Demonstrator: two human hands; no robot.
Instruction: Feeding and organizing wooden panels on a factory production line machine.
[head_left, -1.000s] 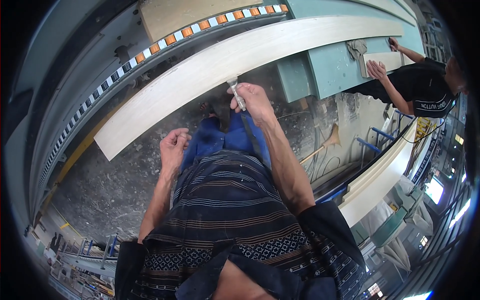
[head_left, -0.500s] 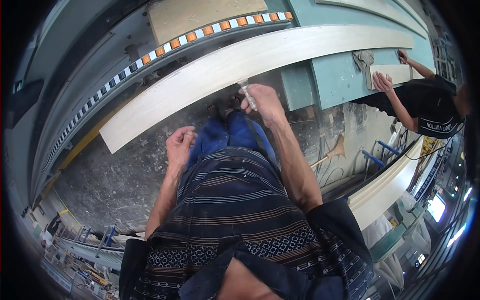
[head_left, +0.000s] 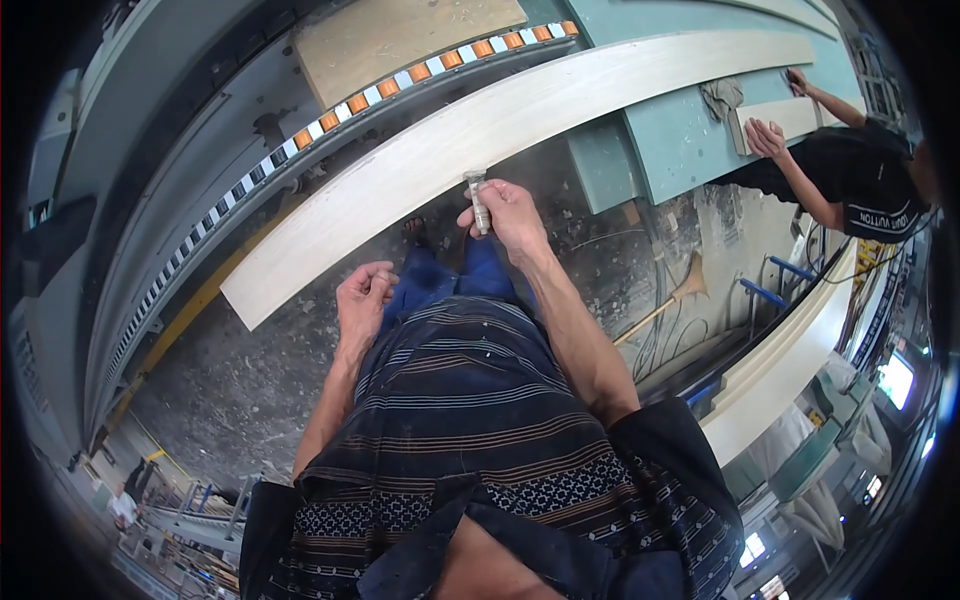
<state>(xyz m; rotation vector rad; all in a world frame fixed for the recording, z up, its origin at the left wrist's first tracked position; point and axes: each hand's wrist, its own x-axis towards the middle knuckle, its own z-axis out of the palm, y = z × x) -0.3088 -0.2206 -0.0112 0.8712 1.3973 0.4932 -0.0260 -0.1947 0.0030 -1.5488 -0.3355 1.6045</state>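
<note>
A long pale wooden board (head_left: pixel 430 135) stretches across in front of me from lower left to upper right, its right part over a green worktop. My right hand (head_left: pixel 512 215) grips a small putty knife (head_left: pixel 479 210) with a pale, stained handle. The knife's short, wide blade is at the board's near edge; whether it touches the wood I cannot tell. Lower and further left, my left hand (head_left: pixel 361 298) hangs apart from the board. Its fingers are curled and thumb pressed in; anything inside them is hidden.
A roller conveyor (head_left: pixel 400 82) with orange and white rollers runs behind the board. At the right, a co-worker (head_left: pixel 868 180) has both hands by a shorter board (head_left: pixel 785 122) on the green worktop (head_left: pixel 680 140), near a grey rag (head_left: pixel 722 98). A broom (head_left: pixel 685 285) lies on the right.
My right hand has shifted slightly left, and the putty knife in it now stands more upright. The left hand stays nearly the same. My view has turned slightly.
</note>
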